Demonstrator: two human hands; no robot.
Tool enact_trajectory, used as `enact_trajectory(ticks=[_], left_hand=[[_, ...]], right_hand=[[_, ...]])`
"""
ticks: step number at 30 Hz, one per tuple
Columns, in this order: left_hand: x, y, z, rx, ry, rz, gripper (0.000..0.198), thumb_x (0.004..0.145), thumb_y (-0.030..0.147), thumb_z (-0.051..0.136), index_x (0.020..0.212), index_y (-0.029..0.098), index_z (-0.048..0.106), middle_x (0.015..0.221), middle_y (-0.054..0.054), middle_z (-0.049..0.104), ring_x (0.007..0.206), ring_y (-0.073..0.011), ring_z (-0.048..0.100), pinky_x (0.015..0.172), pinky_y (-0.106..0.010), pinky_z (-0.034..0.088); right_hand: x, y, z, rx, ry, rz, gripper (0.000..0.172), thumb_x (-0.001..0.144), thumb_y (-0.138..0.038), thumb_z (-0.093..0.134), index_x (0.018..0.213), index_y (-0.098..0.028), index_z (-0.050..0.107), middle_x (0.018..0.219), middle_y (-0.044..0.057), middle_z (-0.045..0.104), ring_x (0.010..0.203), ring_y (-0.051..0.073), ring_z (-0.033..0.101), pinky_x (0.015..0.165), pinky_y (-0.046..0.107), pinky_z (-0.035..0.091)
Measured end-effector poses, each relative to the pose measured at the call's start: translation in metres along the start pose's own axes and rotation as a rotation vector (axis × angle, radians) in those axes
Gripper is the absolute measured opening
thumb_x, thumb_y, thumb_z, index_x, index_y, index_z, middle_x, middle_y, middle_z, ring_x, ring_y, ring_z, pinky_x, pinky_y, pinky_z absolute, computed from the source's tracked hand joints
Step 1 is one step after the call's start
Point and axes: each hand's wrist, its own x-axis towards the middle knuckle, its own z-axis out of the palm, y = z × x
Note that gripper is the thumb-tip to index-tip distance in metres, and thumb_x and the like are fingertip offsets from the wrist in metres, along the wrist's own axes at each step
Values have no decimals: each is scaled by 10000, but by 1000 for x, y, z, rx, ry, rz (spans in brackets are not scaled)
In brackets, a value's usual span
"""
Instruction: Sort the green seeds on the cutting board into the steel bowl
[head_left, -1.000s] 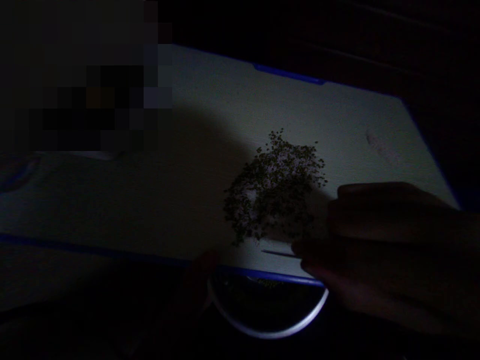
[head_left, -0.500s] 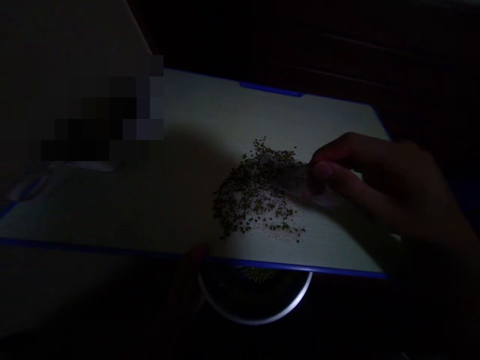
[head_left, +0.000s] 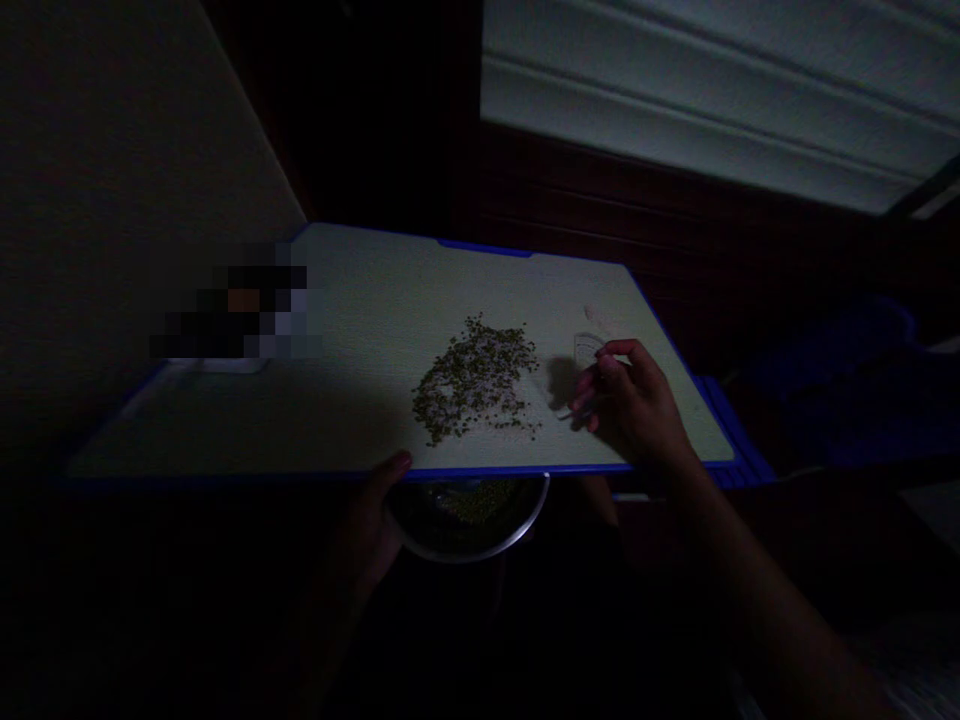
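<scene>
A loose pile of small green beans (head_left: 476, 375) mixed with paler bits lies on the white tabletop (head_left: 360, 290). To its right, my right hand (head_left: 634, 395) pinches a clear plastic piece with ruled markings, like a protractor (head_left: 589, 346), just above the surface. Under the near edge a metal bowl (head_left: 487, 552) sits partly hidden, with more green beans (head_left: 480, 500) inside. My left hand (head_left: 379, 525) is at the bowl's left side, its thumb up at the table's blue edge and its fingers mostly in shadow against the bowl.
At the table's left end stands an object blurred out by large pixels (head_left: 247, 310), with a pale base. A wall (head_left: 112, 150) rises at the left. Dark wood and pale slatted panels (head_left: 712, 110) lie beyond the table. Something blue (head_left: 825, 350) is at the right. The room is dim.
My right hand has drawn back to the right, away from the pile, with the clear plastic piece. The view has pulled back and shows more of the room. My left hand stays by the bowl.
</scene>
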Motion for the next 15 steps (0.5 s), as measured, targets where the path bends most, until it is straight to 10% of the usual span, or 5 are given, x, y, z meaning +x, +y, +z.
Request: enact_trajectory(ticks=[4, 15], left_hand=[[-11, 11, 3, 61, -100, 9, 122, 812, 105, 672, 912, 166, 705, 1002, -52, 754, 893, -224, 717, 760, -316, 632], [-22, 17, -1, 77, -189, 10, 192, 770, 136, 726, 960, 119, 706, 1015, -94, 750, 896, -236, 722, 817, -308, 611]], right_hand=[[1, 3, -3, -36, 31, -48, 345, 957, -374, 587, 1235, -170, 579, 1199, 86, 634, 995, 197, 657, 840, 400, 577], [-6, -5, -12, -280, 146, -184, 352, 948, -361, 602, 1244, -172, 580, 1256, 92, 614, 1069, 222, 639, 898, 438, 558]])
